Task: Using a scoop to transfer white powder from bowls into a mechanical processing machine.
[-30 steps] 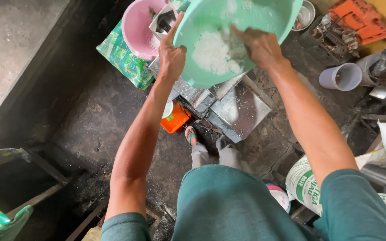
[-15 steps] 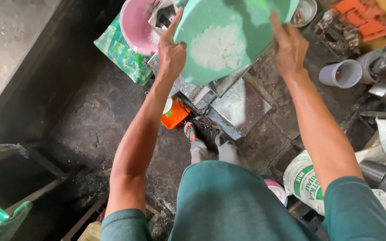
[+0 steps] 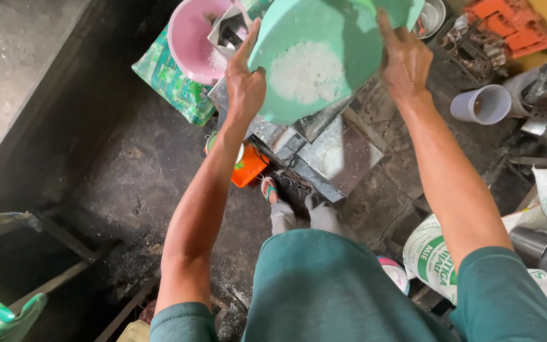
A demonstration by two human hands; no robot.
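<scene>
Two hands carry one green basin (image 3: 330, 57), tilted, white grains (image 3: 308, 73) inside. Left hand (image 3: 246, 85) grip closed on its left rim; right hand (image 3: 405, 60) grip closed on its right rim. Metal machine (image 3: 324, 149) sits directly beneath; pink bowl (image 3: 194, 38) just left.

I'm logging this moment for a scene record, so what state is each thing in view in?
Green basin: tilted, held at both sides, white grated stuff inside.
Left hand: gripping the basin's left rim.
Right hand: gripping the right rim.
Pink basin: upright, some white stuff inside.
Metal machine: under the green basin, dusted white.
Grey cup: lying on its side, mouth open.
Orange container: on the floor beside the machine.
</scene>
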